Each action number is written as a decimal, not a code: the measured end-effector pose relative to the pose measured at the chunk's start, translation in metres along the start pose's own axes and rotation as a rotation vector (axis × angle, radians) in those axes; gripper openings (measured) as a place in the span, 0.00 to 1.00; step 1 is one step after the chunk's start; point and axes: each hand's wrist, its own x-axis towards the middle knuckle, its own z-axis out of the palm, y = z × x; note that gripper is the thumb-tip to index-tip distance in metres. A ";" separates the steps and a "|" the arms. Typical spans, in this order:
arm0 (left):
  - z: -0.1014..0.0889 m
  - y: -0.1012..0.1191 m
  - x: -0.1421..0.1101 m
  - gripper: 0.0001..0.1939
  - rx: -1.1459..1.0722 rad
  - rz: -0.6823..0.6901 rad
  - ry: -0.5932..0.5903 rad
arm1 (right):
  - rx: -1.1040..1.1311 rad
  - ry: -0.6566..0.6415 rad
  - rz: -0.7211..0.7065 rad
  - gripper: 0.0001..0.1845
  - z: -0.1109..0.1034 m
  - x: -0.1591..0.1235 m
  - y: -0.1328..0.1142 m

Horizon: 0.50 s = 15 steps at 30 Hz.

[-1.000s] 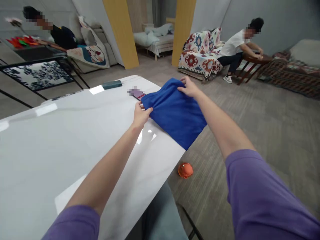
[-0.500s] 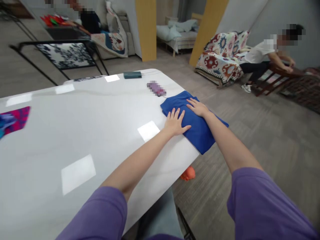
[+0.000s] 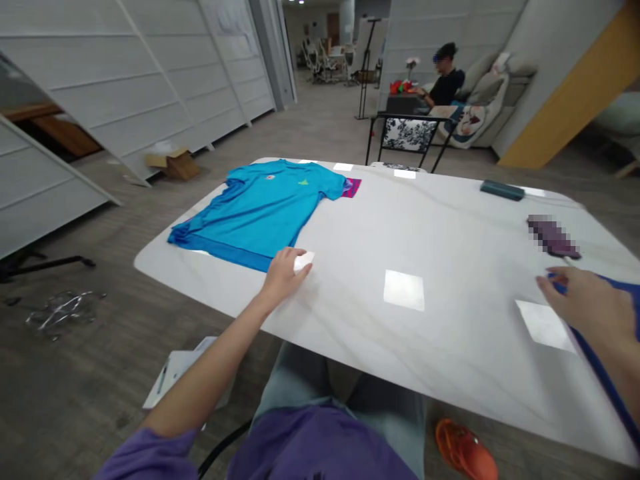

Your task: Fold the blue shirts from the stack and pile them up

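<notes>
A turquoise T-shirt (image 3: 255,213) lies spread on the left part of the white table (image 3: 380,247). Beside its lower right corner is my left hand (image 3: 284,277), fingers bent with the thumb apart and nothing visible in them. Whether the fingertips touch the hem I cannot tell. At the right edge of the view, my right hand (image 3: 595,303) is over the folded blue cloth (image 3: 627,288), thumb and fingers apart. The hand and wrist hide part of this cloth. A piece of pink and purple patterned fabric (image 3: 354,189) sticks out by the shirt's right sleeve.
A dark green case (image 3: 502,191) and a blurred purple object (image 3: 553,237) lie on the table's right side. A black-framed chair (image 3: 407,137) stands behind the table. Someone in black (image 3: 447,83) sits beyond it. Orange shoes (image 3: 467,450) rest on the floor below.
My view has swung left, bringing the turquoise T-shirt into sight. My left hand has left the blue cloth and moved over to the shirt. My right hand has stayed by the blue cloth.
</notes>
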 end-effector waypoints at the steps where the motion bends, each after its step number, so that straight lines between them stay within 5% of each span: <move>1: -0.011 -0.032 -0.006 0.18 0.019 -0.069 0.056 | -0.005 -0.063 -0.047 0.32 0.016 0.002 -0.042; 4: -0.027 -0.093 -0.015 0.20 0.087 -0.178 0.126 | 0.001 -0.251 -0.220 0.23 0.067 0.013 -0.179; 8: -0.026 -0.123 -0.011 0.22 0.150 -0.196 0.074 | -0.036 -0.379 -0.397 0.24 0.137 0.043 -0.346; 11: -0.023 -0.132 -0.002 0.23 0.180 -0.190 0.057 | -0.040 -0.403 -0.469 0.26 0.187 0.076 -0.447; 15: -0.020 -0.140 0.013 0.18 0.211 -0.184 0.060 | 0.099 -0.351 -0.482 0.29 0.250 0.125 -0.552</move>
